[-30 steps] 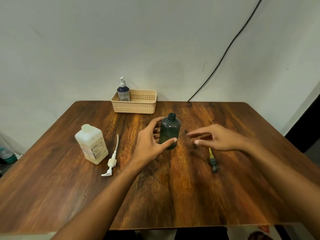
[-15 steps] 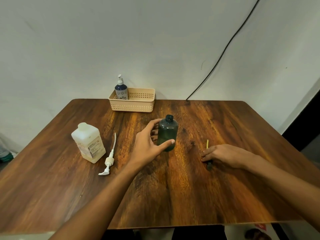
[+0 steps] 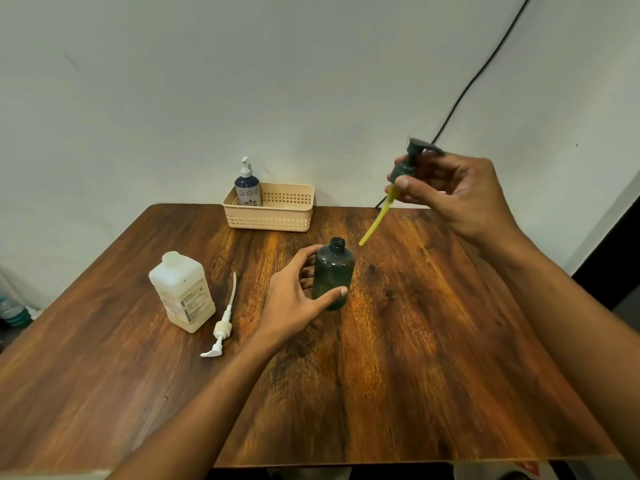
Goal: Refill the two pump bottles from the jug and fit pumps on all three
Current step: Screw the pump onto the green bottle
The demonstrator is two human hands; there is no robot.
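At frame centre the left hand [image 3: 294, 299] curls round the upright, uncapped green bottle [image 3: 333, 277] on the table [image 3: 415, 375]. Upper right, the right hand [image 3: 457, 195] pinches the dark pump [image 3: 407, 164], its yellow tube [image 3: 377, 220] slanting toward the bottle's mouth. The jug [image 3: 181, 291] and white pump [image 3: 221, 327] sit centre left.

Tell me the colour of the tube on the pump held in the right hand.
Yellow: the dip tube hangs from the dark pump, seen in the head view.

Open room on surface [image 3: 433, 358] front & right of green bottle [image 3: 333, 275]; jug [image 3: 181, 292] w/ white pump [image 3: 223, 323] crowd left, basket [image 3: 273, 216] behind.
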